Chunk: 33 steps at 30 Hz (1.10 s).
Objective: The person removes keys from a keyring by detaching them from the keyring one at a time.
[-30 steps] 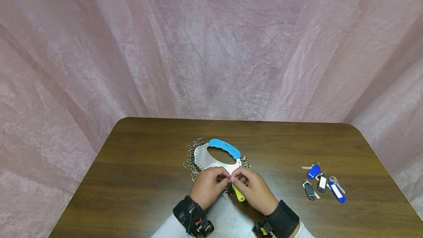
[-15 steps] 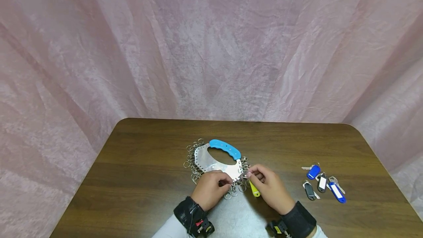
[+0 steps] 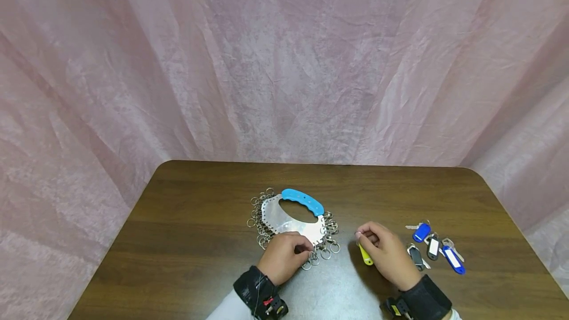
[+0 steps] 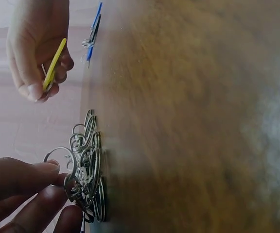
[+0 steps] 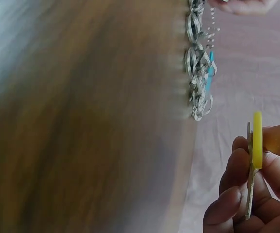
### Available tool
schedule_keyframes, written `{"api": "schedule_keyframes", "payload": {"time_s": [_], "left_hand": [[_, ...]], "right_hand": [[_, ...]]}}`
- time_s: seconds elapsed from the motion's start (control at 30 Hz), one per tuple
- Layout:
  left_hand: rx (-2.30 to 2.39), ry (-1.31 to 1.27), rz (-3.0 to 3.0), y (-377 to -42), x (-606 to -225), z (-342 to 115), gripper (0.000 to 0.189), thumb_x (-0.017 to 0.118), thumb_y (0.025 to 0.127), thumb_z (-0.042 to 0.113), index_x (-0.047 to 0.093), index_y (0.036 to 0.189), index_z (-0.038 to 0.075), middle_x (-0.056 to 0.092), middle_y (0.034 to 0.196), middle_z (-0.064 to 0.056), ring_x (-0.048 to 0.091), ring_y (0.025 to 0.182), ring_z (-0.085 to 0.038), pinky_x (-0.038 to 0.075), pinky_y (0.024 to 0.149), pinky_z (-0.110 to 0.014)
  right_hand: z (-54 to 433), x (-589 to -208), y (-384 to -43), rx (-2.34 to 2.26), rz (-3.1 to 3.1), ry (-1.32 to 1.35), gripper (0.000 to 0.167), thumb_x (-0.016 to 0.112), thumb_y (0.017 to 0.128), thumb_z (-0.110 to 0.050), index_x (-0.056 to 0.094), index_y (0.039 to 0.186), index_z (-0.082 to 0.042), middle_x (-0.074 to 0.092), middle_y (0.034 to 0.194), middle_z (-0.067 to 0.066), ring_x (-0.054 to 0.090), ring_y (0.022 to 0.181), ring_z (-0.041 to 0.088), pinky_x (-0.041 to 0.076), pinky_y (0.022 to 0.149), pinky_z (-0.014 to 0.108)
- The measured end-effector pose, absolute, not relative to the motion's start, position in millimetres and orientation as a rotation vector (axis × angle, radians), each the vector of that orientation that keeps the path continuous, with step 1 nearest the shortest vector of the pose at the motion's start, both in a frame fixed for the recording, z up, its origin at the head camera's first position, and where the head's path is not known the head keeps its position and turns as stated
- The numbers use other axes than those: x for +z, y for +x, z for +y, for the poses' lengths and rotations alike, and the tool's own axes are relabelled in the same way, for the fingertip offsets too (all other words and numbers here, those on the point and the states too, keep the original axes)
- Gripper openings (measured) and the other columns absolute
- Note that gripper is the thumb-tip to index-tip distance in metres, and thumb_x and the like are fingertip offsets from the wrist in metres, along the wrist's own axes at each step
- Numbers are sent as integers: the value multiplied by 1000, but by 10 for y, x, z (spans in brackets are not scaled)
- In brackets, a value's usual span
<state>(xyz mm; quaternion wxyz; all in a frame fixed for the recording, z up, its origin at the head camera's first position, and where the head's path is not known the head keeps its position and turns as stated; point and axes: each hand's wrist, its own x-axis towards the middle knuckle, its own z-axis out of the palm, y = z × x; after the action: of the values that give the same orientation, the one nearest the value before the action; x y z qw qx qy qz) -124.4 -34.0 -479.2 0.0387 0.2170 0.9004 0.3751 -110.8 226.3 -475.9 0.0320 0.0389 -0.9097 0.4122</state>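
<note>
A metal key-ring holder (image 3: 284,216) with a blue handle (image 3: 303,200) lies on the table, many small metal rings hanging along its edge. At its near edge, my left hand (image 3: 286,257) pinches one of these rings (image 4: 66,151) between thumb and finger, seen close up in the left wrist view. Off to the right of the holder, my right hand (image 3: 386,251) pinches a yellow key tag (image 3: 366,255) just above the table. In the right wrist view a flat metal key (image 5: 249,194) shows alongside the yellow tag, between the fingers.
Several tagged keys lie to the right of my right hand: a blue tag (image 3: 422,232), a black tag with a white label (image 3: 433,247), a dark tag (image 3: 416,258) and another blue tag (image 3: 453,259). The wooden table (image 3: 200,211) backs onto a pink curtain (image 3: 284,63).
My right hand has moved right, away from the holder and my left hand, carrying the yellow key tag. My left hand has stayed at the rings, which have shifted slightly.
</note>
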Motion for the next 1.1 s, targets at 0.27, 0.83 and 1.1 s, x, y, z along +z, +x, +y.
{"api": "schedule_keyframes", "payload": {"time_s": [0.27,0.83,1.1], "left_hand": [[1134,663,2765,-1241,-4801,-342,6,76,84,11,76,83,17,62,74,13,52,70,2,42,67,-17],[1112,683,2764,-1231,-4787,-347,7,77,83,13,76,82,20,62,73,13,55,71,-1,41,68,-17],[1122,676,2740,-1238,-4798,-359,4,77,85,16,77,82,19,64,75,13,56,72,-1,42,69,-18]], "right_hand": [[2414,-4763,-1099,1223,-2893,28,6,64,98,-15,69,97,-12,67,88,-2,59,78,2,50,71,21],[2769,-4748,-1022,1124,-3050,-29,9,62,100,-18,68,100,-12,68,92,-1,60,82,5,48,72,23],[2867,-4761,-1019,1070,-3053,2,6,63,98,-16,68,97,-13,67,89,-3,56,78,1,46,69,22]]}}
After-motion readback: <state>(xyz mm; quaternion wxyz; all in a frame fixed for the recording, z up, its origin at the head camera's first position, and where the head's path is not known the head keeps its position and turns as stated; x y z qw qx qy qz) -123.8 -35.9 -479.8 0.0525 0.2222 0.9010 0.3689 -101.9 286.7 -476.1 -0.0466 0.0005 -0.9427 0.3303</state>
